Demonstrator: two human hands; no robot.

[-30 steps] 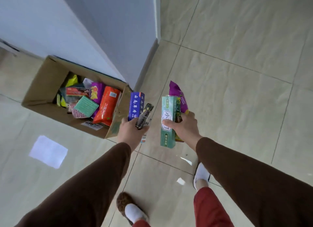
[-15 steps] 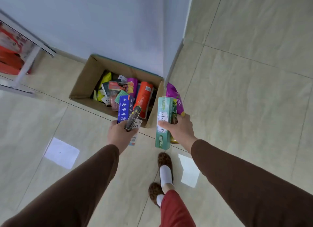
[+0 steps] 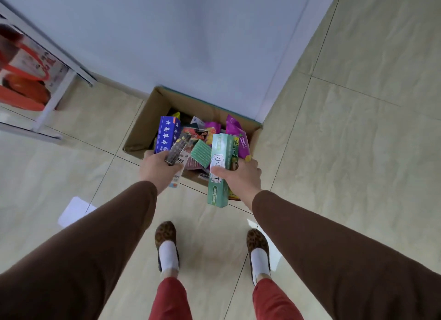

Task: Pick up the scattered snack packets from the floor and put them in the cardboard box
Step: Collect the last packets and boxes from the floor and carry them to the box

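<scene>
An open cardboard box (image 3: 140, 131) stands on the floor against the wall corner, holding several colourful snack packets (image 3: 201, 151). My left hand (image 3: 158, 170) is over the box's near left edge, shut on a blue box (image 3: 167, 134) and a dark slim packet (image 3: 177, 149). My right hand (image 3: 241, 177) is at the box's near right edge, shut on a long green box (image 3: 218, 170) and a purple packet (image 3: 239, 138) behind it.
A pale blue wall (image 3: 191, 38) rises right behind the box. A white metal rack (image 3: 51, 105) with red and white items stands at the left. My two feet (image 3: 167, 245) in patterned shoes are on the beige tiled floor just before the box.
I have stepped up to the box, which now lies straight ahead. Both hands, still holding their packets, have moved from short of the box to over its near edge.
</scene>
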